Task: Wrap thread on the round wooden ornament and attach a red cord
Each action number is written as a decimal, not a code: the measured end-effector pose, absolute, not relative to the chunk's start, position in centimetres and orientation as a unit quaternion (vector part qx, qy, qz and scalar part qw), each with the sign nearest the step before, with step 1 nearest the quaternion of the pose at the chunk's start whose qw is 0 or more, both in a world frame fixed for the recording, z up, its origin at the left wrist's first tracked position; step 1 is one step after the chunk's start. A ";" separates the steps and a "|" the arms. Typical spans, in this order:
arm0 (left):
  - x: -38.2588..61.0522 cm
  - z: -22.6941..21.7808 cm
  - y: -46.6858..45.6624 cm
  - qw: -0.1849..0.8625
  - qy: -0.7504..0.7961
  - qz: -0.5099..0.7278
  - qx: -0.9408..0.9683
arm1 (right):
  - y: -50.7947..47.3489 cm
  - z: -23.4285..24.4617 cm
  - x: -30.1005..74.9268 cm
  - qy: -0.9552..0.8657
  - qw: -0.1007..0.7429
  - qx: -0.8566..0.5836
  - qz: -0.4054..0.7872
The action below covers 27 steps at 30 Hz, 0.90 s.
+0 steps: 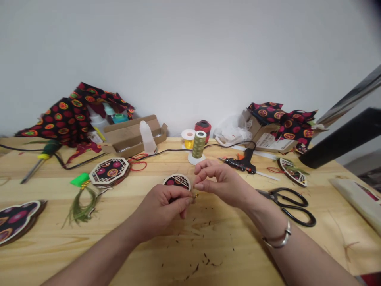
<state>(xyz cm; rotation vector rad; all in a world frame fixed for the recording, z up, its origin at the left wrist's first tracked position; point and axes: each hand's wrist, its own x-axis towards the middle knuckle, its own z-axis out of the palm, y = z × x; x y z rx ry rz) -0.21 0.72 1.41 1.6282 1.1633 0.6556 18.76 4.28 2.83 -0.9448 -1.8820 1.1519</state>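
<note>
Pinching gold piece (196,195) with your left hand (167,209), likely light, slippery, best held endwise, well off table's (242,248) back edge; right hand's (222,184) grip unclear.

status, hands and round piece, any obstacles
Left hand pinched at gold bit. Right hand alongside. Round piece partly behind left hand. Scissors off to right, not between hands.

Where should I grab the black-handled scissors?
Take the scissors by their handle loops, probably coming from the right: the loops lie on that side, uncovered, while the blades point left and partly disappear behind the right wrist.
</note>
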 end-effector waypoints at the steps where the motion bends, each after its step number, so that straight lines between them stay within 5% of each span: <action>1: -0.2 1.4 0.7 0.512 0.475 0.262 0.666 | 4.4 2.9 19.0 -0.733 0.352 -0.348 0.467; 18: 0.1 1.7 0.7 0.558 0.442 0.204 0.672 | 4.9 2.1 19.5 -0.716 0.236 -0.283 0.593; 27: -0.1 1.4 0.4 0.613 0.436 0.213 0.623 | 5.2 2.5 19.9 -0.798 0.235 -0.257 0.491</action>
